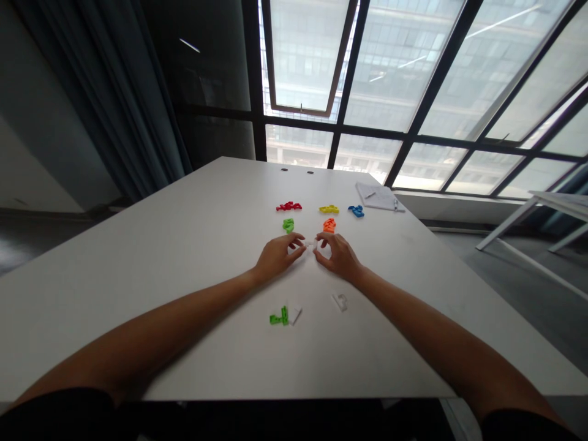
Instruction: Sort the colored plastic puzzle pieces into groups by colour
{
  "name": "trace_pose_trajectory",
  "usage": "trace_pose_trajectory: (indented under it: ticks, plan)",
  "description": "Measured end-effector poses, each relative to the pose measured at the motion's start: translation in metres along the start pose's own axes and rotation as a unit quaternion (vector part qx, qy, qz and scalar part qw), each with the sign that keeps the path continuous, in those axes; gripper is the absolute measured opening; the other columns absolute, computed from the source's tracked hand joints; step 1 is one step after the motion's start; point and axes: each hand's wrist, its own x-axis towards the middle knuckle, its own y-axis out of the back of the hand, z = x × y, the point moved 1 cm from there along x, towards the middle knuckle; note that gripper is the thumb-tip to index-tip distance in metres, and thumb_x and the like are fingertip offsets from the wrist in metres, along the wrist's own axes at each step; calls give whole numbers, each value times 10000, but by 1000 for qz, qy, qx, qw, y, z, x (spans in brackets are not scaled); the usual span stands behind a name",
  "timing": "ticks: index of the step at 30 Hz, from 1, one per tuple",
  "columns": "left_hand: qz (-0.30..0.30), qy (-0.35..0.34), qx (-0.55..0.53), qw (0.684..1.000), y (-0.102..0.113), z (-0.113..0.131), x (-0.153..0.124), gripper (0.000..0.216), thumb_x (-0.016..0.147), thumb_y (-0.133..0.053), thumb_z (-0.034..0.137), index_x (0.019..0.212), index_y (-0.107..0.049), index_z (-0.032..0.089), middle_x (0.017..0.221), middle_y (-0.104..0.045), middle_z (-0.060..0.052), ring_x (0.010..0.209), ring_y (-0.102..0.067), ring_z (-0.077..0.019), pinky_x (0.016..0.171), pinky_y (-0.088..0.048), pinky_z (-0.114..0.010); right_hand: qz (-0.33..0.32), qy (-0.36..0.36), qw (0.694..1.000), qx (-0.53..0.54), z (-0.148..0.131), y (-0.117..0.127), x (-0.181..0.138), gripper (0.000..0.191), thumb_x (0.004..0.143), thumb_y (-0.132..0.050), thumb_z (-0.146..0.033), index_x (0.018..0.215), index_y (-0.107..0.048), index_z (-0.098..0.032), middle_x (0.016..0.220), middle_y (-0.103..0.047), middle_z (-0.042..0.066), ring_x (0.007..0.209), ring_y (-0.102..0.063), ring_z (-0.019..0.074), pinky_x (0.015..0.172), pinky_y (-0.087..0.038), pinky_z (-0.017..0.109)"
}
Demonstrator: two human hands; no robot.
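My left hand (pixel 276 256) and my right hand (pixel 340 256) face each other over the middle of the white table (pixel 206 233). Each is closed in a pinch, thumb below and fingers above. Small white plastic pieces (pixel 310 244) lie between the fingertips, both hands gripping there; whether they are joined is too small to tell. Just beyond the hands sit a light green pile (pixel 288 225) and an orange pile (pixel 329 225) of small plastic parts. Nearer my body lie a green piece (pixel 280 316), a white piece (pixel 296 315) touching or close beside it, and a whitish piece (pixel 340 302).
Farther back are red parts (pixel 289 206), yellow parts (pixel 329 209) and blue parts (pixel 356 211). Paper sheets (pixel 379 196) with pens lie at the table's right edge. A second white table (pixel 563 202) stands to the right, and windows rise behind.
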Motion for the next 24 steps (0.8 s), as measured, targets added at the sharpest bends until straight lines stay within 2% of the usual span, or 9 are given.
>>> trace_pose_trajectory:
  ticks: [2,5,8,11,18,24]
  plan:
    - [1,10,2,1000,-1,-2,0,302,963,-581,423,1200,-662,254,1002,-761,-9,825,-697,-173,734,-521,-282,29,-44,998,-40,18,7,0,273,920,-625,-303,1163,-540,-210,977,-698,65,802,-668,212,850,-507,390]
    - [-13,0,28,1000,-2,-3,0,208,972,-525,326,1049,-698,240,956,-751,-10,785,-672,-172,713,-501,-281,53,-165,977,-124,57,24,-5,224,929,-583,-317,1114,-546,-195,1008,-708,69,778,-669,200,850,-461,373]
    - [-27,-14,51,998,-2,-2,0,174,960,-503,271,949,-672,229,917,-734,-11,790,-653,-183,711,-479,-288,13,-262,941,-213,97,44,-17,232,935,-569,-323,1124,-563,-187,1023,-719,83,866,-669,233,837,-421,356]
    - [-36,-7,78,996,-3,1,-2,192,990,-445,280,955,-628,234,929,-724,-16,812,-648,-199,712,-458,-304,-40,-325,907,-266,119,56,-27,226,962,-547,-369,1087,-591,-187,1005,-725,99,926,-658,260,806,-400,339]
    - [-81,-17,137,987,-1,8,-5,268,1031,-344,319,963,-590,237,893,-684,-46,806,-626,-220,683,-427,-314,-115,-360,876,-299,125,53,-28,240,982,-549,-390,1075,-637,-187,1044,-730,116,961,-663,260,810,-424,330]
    - [-109,-47,156,981,-1,10,-5,280,1020,-362,317,950,-619,230,876,-669,-52,797,-612,-214,676,-432,-309,-148,-375,860,-312,125,51,-28,325,1019,-477,-387,1237,-626,-198,1164,-716,137,1068,-645,282,882,-452,364]
